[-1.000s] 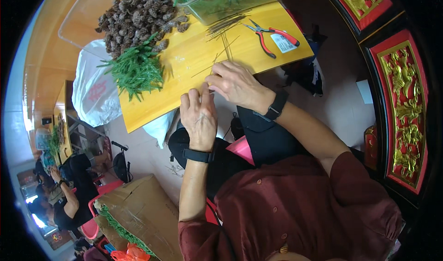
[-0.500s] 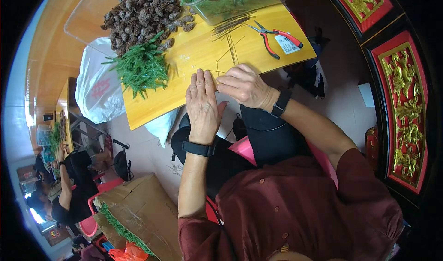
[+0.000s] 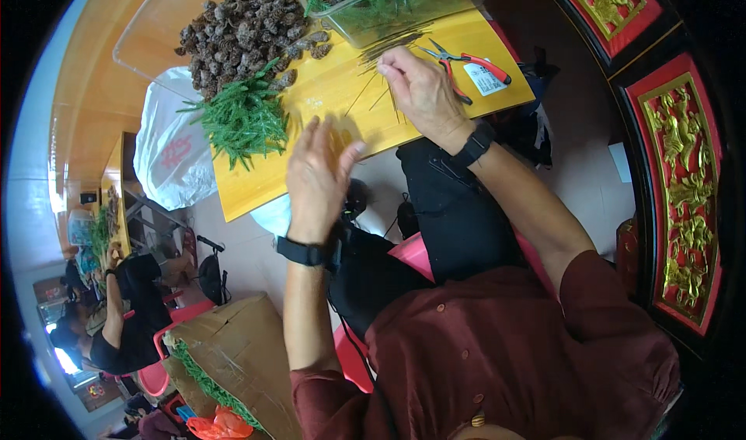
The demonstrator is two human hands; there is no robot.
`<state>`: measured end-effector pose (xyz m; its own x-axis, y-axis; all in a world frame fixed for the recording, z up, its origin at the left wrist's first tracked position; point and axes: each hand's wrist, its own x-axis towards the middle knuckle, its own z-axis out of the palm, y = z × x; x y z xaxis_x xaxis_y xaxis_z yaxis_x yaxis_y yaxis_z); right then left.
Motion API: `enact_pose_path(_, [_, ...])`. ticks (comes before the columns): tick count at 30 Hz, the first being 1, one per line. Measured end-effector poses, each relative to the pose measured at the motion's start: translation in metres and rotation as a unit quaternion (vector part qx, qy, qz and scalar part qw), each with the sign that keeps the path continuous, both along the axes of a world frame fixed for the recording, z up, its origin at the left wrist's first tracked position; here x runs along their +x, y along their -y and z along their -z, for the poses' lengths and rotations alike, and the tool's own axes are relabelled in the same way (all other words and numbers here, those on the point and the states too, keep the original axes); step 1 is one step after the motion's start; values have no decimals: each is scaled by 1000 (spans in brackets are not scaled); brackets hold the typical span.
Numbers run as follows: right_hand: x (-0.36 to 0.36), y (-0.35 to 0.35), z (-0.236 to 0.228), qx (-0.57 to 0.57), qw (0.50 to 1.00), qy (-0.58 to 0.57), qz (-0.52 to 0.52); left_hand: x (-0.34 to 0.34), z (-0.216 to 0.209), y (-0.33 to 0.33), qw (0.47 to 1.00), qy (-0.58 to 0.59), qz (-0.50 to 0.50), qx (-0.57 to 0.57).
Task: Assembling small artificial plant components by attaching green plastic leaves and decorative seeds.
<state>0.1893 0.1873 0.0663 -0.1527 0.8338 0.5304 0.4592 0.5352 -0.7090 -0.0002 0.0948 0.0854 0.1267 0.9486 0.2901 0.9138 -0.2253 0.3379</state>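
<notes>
My right hand [image 3: 423,90] is over the table with its fingers curled into a pinch, close to a bundle of thin dark wires [image 3: 392,43]; whatever it pinches is too fine to make out. A few single wires [image 3: 378,98] spread over the yellow tabletop just below those fingers. My left hand [image 3: 317,177] hovers at the table's near edge, slightly blurred, with fingers and thumb apart and nothing in it. Red-handled pliers [image 3: 466,61] lie to the right of my right hand, their jaws toward the wires.
Pine cones [image 3: 245,32] are heaped at the far left, beside green artificial sprigs [image 3: 242,121]. A clear plastic bin [image 3: 388,12] holds more greenery at the back. A white label [image 3: 486,78] lies by the pliers. A cardboard box [image 3: 233,354] stands lower left; another person [image 3: 116,316] sits beyond.
My hands have come apart. The right one moved away and up toward the wire bundle, while the left drew back leftward and spread its fingers.
</notes>
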Motion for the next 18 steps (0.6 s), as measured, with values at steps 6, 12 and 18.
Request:
enact_pose_path(6, [13,5,-12,-144,981,-131,-1,-7,-20,-82,989,-122,-73,40])
enact_pose_path(12, [14,23,-11,-77,988,-131,9,-30,19,-162,954,-240,-167,-74])
enact_pose_path(18, [39,14,1,-187,980,-69,11,-13,10,-172,968,-178,-174,38])
